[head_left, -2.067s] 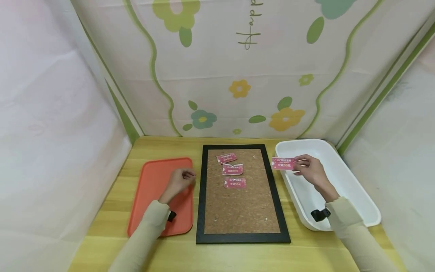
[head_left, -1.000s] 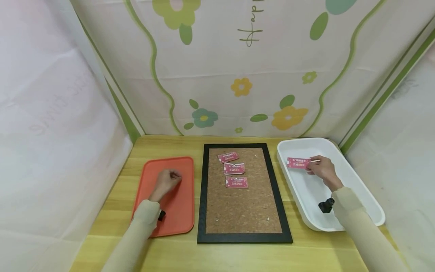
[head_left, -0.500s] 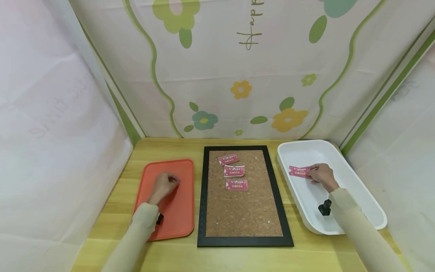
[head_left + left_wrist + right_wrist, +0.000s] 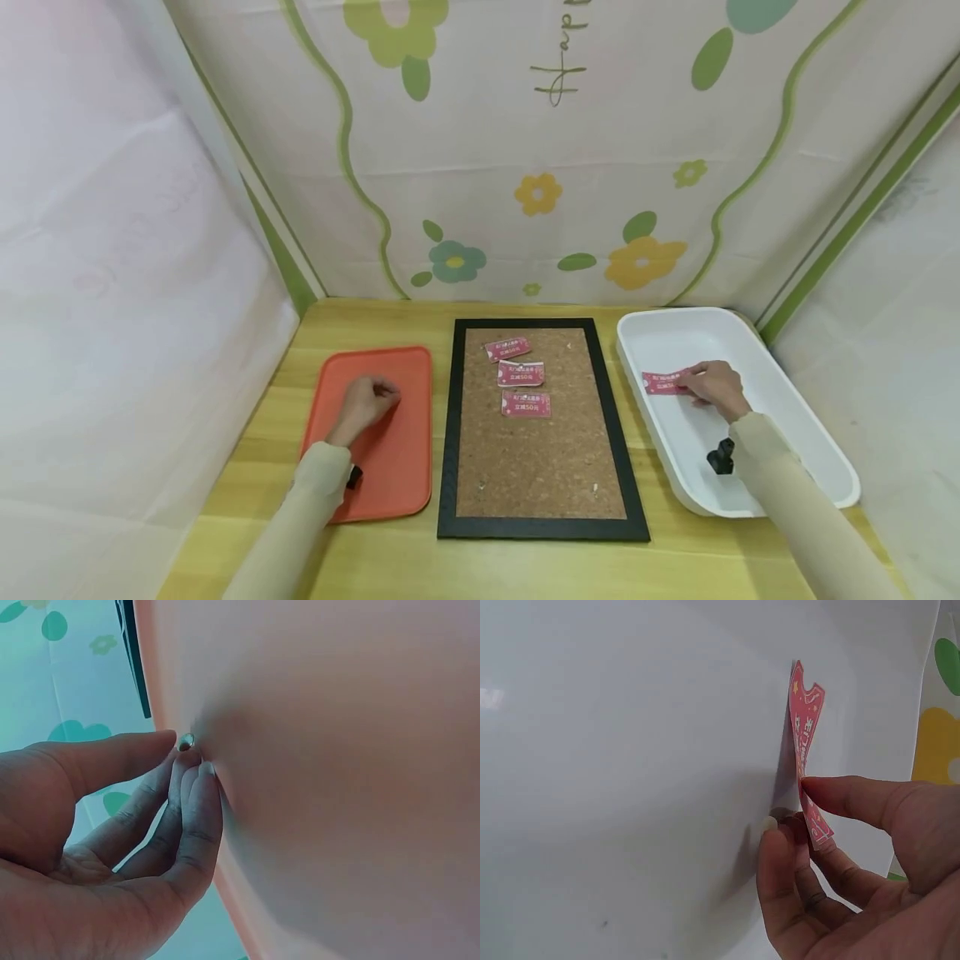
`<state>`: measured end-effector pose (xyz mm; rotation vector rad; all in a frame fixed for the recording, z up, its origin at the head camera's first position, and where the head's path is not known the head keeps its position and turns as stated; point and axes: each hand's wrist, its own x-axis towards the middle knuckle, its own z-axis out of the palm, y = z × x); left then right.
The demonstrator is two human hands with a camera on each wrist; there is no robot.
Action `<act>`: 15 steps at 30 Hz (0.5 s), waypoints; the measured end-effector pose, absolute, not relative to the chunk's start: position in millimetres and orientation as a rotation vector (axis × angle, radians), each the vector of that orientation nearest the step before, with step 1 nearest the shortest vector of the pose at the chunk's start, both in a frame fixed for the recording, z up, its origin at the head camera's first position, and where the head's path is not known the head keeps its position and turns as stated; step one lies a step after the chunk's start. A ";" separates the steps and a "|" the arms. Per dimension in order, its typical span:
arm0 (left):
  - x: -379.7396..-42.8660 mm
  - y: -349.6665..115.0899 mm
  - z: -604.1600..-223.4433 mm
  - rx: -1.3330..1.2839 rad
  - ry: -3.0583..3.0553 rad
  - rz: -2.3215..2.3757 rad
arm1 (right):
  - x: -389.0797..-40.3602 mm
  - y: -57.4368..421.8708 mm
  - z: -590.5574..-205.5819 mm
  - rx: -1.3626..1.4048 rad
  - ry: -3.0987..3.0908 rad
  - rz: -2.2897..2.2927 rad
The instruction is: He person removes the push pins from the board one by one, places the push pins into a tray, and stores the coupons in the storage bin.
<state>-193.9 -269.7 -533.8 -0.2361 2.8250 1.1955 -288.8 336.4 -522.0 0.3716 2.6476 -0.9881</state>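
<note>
My right hand point(image 4: 714, 388) is low inside the white plastic tub point(image 4: 750, 333), pinching a pink paper coupon point(image 4: 804, 724) between thumb and fingers. The coupon bends slightly and leans close to the tub's bottom in the right wrist view. Over the red tray point(image 4: 408, 475), my left hand point(image 4: 365, 405) pinches a small shiny metal thumbtack point(image 4: 186, 741) between thumb and fingertips, right at the tray's surface. Between the two containers lies a black-framed cork board point(image 4: 540, 467). Three pink coupons, a top one point(image 4: 507, 349), a middle one point(image 4: 521, 374) and a lower one point(image 4: 527, 405), hang on its upper left.
The board, tray and tub stand side by side on a wood-grain table point(image 4: 555, 571). Small pale specks show on the cork's lower corners. A flower-printed cloth point(image 4: 480, 150) rises behind the table, and white cloth walls close in both sides.
My right hand has carried the coupon from over the tub's left rim rightward and down into the tub. My left hand has shifted left from the tray's right edge toward its middle.
</note>
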 end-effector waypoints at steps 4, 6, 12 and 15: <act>-194.3 -272.5 -532.3 -0.208 2.822 1.206 | -285.4 336.3 -512.9 0.348 2.669 -0.984; -193.7 -274.7 -532.1 -0.195 2.812 1.224 | -283.4 337.1 -509.1 0.327 2.675 -0.975; -190.4 -271.5 -529.8 -0.204 2.892 1.209 | -284.1 338.7 -502.6 0.393 2.644 -0.962; -189.2 -267.8 -526.1 -0.213 2.918 1.209 | -285.5 336.3 -499.1 0.397 2.646 -1.008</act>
